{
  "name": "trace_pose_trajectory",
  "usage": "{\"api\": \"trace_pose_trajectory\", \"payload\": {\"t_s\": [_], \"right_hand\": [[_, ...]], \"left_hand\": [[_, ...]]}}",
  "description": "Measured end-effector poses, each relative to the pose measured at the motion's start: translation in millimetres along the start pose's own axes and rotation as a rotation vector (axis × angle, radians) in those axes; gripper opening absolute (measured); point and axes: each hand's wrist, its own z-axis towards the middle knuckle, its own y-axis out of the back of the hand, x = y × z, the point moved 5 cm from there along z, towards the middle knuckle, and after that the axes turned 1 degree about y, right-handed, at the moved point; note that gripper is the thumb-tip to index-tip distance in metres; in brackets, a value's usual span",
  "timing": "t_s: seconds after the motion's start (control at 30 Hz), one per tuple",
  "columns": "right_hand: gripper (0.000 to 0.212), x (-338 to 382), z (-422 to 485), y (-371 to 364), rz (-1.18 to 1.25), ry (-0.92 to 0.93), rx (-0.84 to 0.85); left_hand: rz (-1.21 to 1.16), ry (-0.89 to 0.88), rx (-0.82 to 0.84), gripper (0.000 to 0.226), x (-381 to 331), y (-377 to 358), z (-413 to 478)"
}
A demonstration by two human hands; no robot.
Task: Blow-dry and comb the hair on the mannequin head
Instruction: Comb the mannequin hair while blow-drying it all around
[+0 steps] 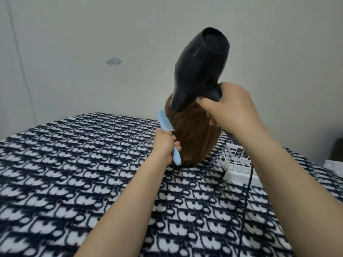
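Note:
A mannequin head with long brown hair (193,138) stands on the patterned surface, its back toward me. My left hand (164,143) grips a light blue comb (167,127), whose teeth press into the hair's left side. My right hand (230,110) holds the handle of a black hair dryer (198,67). The dryer's nozzle points down at the top of the hair, nearly touching it. The mannequin's face is hidden.
A black-and-white patterned blanket (83,173) covers the surface. A small white wire rack (237,164) sits right of the mannequin. The dryer's black cord (246,197) hangs down past it. A pale wall (92,43) stands close behind.

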Motion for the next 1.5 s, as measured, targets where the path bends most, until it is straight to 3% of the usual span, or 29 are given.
{"api": "trace_pose_trajectory", "payload": {"t_s": [0.33, 0.53, 0.77, 0.87, 1.03, 1.17, 1.3, 1.5], "right_hand": [[0.025, 1, -7, -11, -0.024, 0.02, 0.063], [0.025, 5, -13, -20, -0.027, 0.026, 0.099], [0.028, 3, -17, -20, -0.04, 0.022, 0.115], [0.026, 1, -18, -20, -0.041, 0.022, 0.135], [0.025, -3, -20, -8, -0.033, 0.038, 0.102], [0.025, -4, -22, 7, 0.023, 0.051, 0.022], [0.024, -4, -26, 14, 0.041, 0.057, -0.002], [0.024, -6, -32, 11, 0.014, 0.056, 0.026]], "left_hand": [[0.066, 0.102, -0.065, 0.016, 40, 30, 18], [0.045, 0.307, -0.126, 0.022, 58, 42, 24], [0.085, 0.315, -0.304, 0.037, 52, 63, 20], [0.035, 0.216, -0.357, 0.042, 34, 59, 15], [-0.151, -0.023, -0.167, 0.021, -1, 16, -9], [-0.092, -0.099, 0.023, 0.011, -6, -16, -33], [-0.046, -0.011, 0.111, 0.017, 11, -23, -39], [-0.032, 0.131, 0.077, 0.015, 39, -18, -26]]}}
